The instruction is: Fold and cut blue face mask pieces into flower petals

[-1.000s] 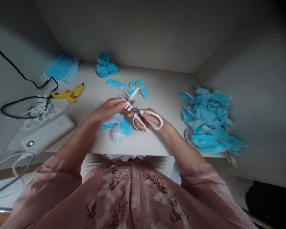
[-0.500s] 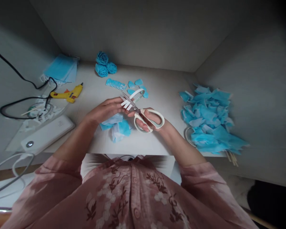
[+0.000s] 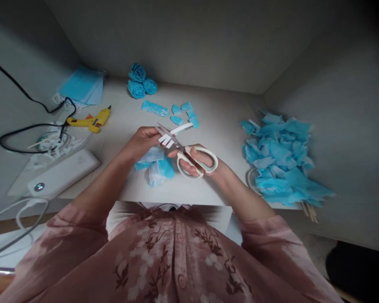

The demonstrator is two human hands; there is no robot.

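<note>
My right hand (image 3: 197,162) has its fingers through the cream handles of a pair of scissors (image 3: 185,148), whose parted blades point up and left. At the blades, my left hand (image 3: 145,141) pinches a white paper strip (image 3: 166,140) whose end is cut into several narrow tabs. The rest of the strip runs up and right behind the blades. Below my hands lie folded pieces of blue and white fabric (image 3: 159,170). Several small blue cut pieces (image 3: 176,109) and a bunched blue strip (image 3: 155,108) rest beyond them.
Three blue fabric roses (image 3: 137,72) stand at the back. On the left are stacked blue masks (image 3: 82,86), a yellow glue gun (image 3: 96,120), a white power bank (image 3: 63,174) and cables. A blue petal heap (image 3: 278,147) and sticks (image 3: 309,211) are on the right.
The strip's far part has swung from a raised loop to a flatter line. My left hand has shifted slightly left, its fingers now pinched. The whole view has moved a little.
</note>
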